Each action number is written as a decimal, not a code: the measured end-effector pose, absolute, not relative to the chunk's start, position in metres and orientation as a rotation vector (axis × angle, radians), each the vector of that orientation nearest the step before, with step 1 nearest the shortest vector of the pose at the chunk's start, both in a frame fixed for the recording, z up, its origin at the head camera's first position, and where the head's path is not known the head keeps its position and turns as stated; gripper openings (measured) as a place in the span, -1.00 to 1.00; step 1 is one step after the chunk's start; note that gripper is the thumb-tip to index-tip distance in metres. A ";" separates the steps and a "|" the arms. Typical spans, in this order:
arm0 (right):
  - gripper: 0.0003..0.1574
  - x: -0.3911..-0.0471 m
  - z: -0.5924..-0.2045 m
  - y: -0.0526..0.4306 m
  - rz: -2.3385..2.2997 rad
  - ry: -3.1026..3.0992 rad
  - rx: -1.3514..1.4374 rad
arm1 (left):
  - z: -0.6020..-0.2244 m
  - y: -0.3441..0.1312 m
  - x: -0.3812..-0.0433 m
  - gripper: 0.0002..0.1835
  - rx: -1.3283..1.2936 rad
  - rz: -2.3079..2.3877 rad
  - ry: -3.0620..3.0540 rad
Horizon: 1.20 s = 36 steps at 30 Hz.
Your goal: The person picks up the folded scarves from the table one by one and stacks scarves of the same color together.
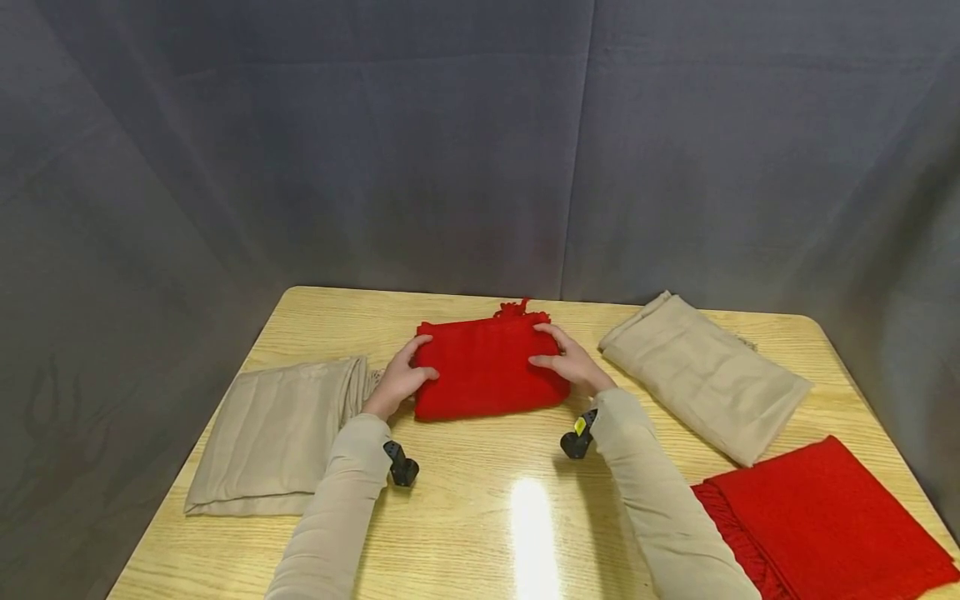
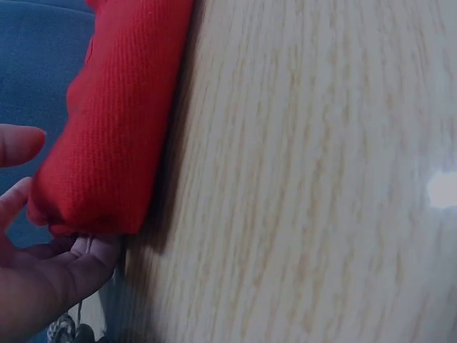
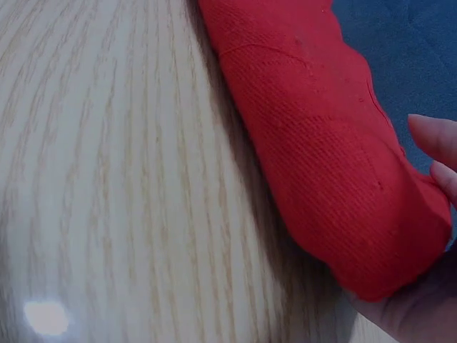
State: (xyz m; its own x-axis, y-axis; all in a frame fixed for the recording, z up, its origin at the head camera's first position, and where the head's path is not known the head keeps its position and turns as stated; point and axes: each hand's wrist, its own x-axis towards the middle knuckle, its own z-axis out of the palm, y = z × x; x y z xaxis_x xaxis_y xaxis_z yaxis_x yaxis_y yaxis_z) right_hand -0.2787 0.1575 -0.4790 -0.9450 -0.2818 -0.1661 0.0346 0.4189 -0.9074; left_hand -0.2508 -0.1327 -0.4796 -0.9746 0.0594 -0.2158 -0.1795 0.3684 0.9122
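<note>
Lying right of the leftmost beige cloth (image 1: 277,437), the folded red cloth (image 1: 487,367) has its left end in the left hand (image 1: 400,382), right end in the right hand (image 1: 575,362), fingers (image 1: 417,343) spread and bent; uneven lifting could perhaps loosen its folds.

The central cloth (image 1: 483,371) is matt and finely ribbed. The tabletop (image 1: 465,500) is glossy, wood-grained. The backdrop (image 1: 450,167) is matt fabric.
</note>
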 end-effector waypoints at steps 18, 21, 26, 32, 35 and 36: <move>-0.31 -0.272 -0.477 0.156 -1.598 2.350 -0.124 | -0.479 -0.128 -0.249 -0.29 -0.099 1.701 2.401; -0.30 -0.272 -0.476 0.156 -1.620 2.324 -0.108 | -0.478 -0.127 -0.249 -0.29 -0.082 1.709 2.406; -0.27 -0.270 -0.473 0.156 -1.636 2.297 -0.099 | -0.476 -0.128 -0.249 -0.30 -0.040 1.709 2.429; -0.25 -0.266 -0.468 0.157 -1.638 2.312 -0.141 | -0.474 -0.128 -0.247 -0.31 -0.015 1.702 2.456; -0.24 -0.264 -0.466 0.157 -1.637 2.314 -0.159 | -0.471 -0.127 -0.244 -0.31 -0.014 1.711 2.449; -0.24 -0.263 -0.465 0.157 -1.639 2.314 -0.163 | -0.470 -0.127 -0.244 -0.32 -0.011 1.713 2.446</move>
State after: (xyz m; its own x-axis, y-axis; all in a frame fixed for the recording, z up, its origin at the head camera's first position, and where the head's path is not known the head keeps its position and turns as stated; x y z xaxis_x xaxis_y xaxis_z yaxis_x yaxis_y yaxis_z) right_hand -0.2627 0.1573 -0.4647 -0.9485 -0.2626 -0.1770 0.0798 0.3427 -0.9360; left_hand -0.2437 -0.1266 -0.4705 -0.9879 0.0825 -0.1310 -0.0949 0.3459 0.9335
